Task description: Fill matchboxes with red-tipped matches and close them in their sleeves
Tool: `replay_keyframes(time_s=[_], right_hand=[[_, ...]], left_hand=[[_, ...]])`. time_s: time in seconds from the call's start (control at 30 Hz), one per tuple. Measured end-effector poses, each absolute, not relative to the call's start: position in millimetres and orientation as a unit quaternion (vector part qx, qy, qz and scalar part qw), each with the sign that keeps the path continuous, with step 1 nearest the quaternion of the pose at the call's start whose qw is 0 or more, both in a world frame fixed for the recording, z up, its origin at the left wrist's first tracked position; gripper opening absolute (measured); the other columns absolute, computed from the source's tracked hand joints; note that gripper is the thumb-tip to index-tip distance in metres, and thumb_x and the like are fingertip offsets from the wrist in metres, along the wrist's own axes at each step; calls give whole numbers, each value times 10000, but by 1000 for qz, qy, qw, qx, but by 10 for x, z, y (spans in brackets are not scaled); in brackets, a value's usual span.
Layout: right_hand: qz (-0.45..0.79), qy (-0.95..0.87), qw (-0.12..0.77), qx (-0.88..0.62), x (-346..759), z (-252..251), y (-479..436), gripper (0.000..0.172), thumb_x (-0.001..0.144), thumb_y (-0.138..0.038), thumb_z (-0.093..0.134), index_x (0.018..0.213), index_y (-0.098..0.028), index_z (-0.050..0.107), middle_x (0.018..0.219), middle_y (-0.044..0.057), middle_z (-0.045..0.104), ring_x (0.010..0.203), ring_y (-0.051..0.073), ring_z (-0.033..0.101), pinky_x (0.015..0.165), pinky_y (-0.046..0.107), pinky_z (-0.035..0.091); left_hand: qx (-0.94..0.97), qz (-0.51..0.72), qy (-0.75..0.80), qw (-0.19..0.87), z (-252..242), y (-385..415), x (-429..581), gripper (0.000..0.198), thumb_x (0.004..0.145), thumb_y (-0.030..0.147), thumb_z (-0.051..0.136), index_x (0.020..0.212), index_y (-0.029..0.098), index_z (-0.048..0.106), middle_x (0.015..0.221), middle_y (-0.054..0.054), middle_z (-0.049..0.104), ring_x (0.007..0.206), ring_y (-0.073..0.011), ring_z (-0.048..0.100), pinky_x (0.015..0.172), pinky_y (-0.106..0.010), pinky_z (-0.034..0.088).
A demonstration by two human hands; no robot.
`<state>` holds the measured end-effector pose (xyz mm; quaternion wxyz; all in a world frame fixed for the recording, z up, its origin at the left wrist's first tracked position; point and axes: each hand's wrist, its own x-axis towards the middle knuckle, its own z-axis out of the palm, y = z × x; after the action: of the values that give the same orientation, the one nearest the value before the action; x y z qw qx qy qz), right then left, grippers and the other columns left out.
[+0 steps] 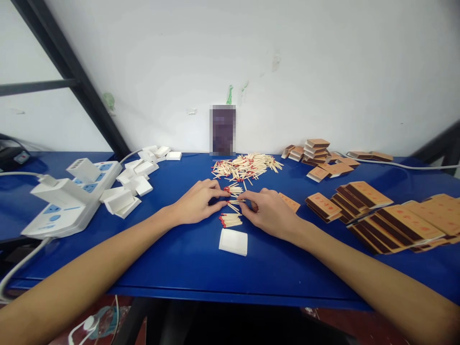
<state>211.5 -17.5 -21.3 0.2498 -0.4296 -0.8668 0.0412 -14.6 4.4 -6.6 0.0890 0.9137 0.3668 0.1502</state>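
Note:
Matches with red heads lie between my hands in small groups on a blue table. My left hand (pixel 201 201) has its thumb and index finger at the red-headed ends of a few matches (pixel 233 205). Across from it, my right hand (pixel 268 211) pinches at the plain ends, its fingertips partly hidden behind the thumb. One small group of matches (pixel 233 189) lies just beyond the fingers. Closer to me is another neat group (pixel 231 220), with heads to the left. In front of that rests a white matchbox tray (pixel 233 242).
A loose heap of matches (pixel 247 166) is near the wall. White trays (pixel 134 175) and a power strip (pixel 77 201) with plugs stand at left. Orange-brown matchbox sleeves (pixel 406 223) are stacked at right, with more sleeves (pixel 316 152) farther back. A cable (pixel 402 166) runs behind them.

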Motion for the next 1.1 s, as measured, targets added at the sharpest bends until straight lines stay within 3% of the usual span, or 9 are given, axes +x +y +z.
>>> replay_keyframes(time_s=[0.13,0.37,0.77,1.1], right_hand=[[63,-865,248,-433,2133,-176,-174,176,891,-210,531,866,-182,703,623,2,602,540,126,489,584,268,340],[45,-879,222,-419,2135,-159,-180,181,902,-192,533,866,-183,709,764,24,643,653,137,536,643,279,369],[59,-878,225,-418,2141,-152,-183,227,933,-329,546,849,-179,696,743,19,615,646,130,511,619,272,337],[63,-878,226,-417,2129,-183,-154,195,920,-336,583,845,-181,675,728,6,597,644,128,497,606,272,318]], left_hand=[[911,170,365,91,-77,45,-148,280,975,327,495,1176,223,660,948,-49,609,918,-200,563,844,-361,416],[902,208,364,103,-88,66,-150,177,917,210,503,966,192,672,856,-25,616,810,-168,564,770,-316,437],[896,213,370,121,-74,56,-143,132,871,283,614,898,187,700,836,-24,605,795,-162,558,740,-297,437],[899,209,370,109,-102,73,-133,156,883,335,633,858,197,701,827,-14,611,789,-161,556,743,-299,416]])
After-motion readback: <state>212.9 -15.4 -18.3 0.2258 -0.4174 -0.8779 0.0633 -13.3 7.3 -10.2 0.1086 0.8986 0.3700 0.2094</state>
